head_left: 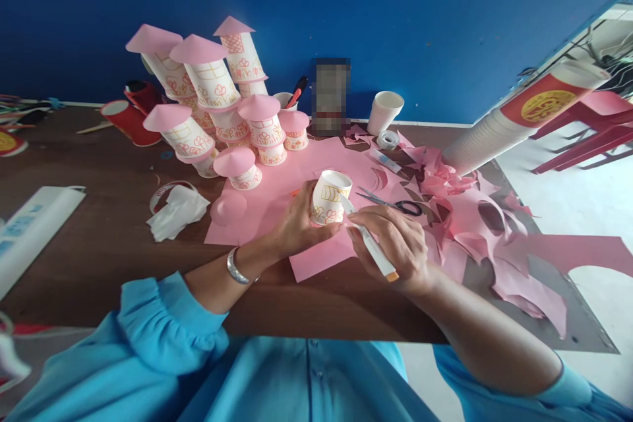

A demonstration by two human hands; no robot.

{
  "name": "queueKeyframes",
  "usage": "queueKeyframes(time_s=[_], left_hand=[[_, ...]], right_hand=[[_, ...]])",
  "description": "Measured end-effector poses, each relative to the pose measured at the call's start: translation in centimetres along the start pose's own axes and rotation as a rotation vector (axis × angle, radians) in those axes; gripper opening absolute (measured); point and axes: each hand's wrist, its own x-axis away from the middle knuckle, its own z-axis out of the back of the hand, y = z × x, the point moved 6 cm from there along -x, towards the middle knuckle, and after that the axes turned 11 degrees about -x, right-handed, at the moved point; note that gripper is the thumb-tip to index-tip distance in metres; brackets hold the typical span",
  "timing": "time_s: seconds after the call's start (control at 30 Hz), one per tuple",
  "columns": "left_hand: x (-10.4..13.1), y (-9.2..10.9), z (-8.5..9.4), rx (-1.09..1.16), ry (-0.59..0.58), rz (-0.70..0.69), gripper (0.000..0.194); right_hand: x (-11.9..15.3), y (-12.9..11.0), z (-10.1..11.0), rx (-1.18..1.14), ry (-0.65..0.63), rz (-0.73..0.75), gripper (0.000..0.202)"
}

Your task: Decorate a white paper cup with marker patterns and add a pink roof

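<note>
My left hand [301, 221] is wrapped round a white paper cup [328, 201], with its open rim up. Yellow window lines and red-orange flowers are drawn on its side. My right hand [395, 247] grips a slim white pen-like tool [376, 252] with an orange end; its pale, narrow tip is at the cup's right side. I cannot tell whether the tip touches it or what kind of tool it is. Under both hands lies pink paper [316, 171]. Scissors [390, 201] lie partly open just beyond my right hand.
Decorated cup towers [212, 86] with pink cone roofs stand at the back left. Pink paper scraps [465, 217] and a tall leaning cup stack [519, 115] are on the right. A tape roll [388, 140], a glue tube [384, 160] and crumpled tissue [178, 212] lie around.
</note>
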Motion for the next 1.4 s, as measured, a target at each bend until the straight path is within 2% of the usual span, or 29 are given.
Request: queueKeyframes(time_s=[0.17,0.37,0.6,0.83,1.03,1.4], left_hand=[[0.2,-0.4,-0.2,-0.015,-0.011,0.028,0.062],[0.5,-0.9,-0.6,0.033,-0.033,0.060,0.064],[0.3,-0.8,-0.5,-0.020,-0.002,0.069,0.063],[0.1,-0.1,-0.2,-0.034,0.010,0.009,0.060],[0.3,-0.1,-0.2,-0.085,0.070,-0.073,0.059],[0.4,0.0,-0.2,-0.149,0.056,-0.061,0.063]], right_hand=[[0.4,-0.1,-0.4,-0.066,-0.019,-0.006,0.024],[0.6,-0.2,-0.8,-0.072,-0.037,-0.005,0.019],[0.9,-0.2,-1.0,-0.084,-0.048,-0.005,0.018],[0.2,-0.2,-0.1,-0.065,-0.010,0.020,0.022],[0.1,0.0,0.1,-0.024,0.012,0.020,0.027],[0.5,-0.1,-0.7,-0.095,-0.033,-0.014,0.030]])
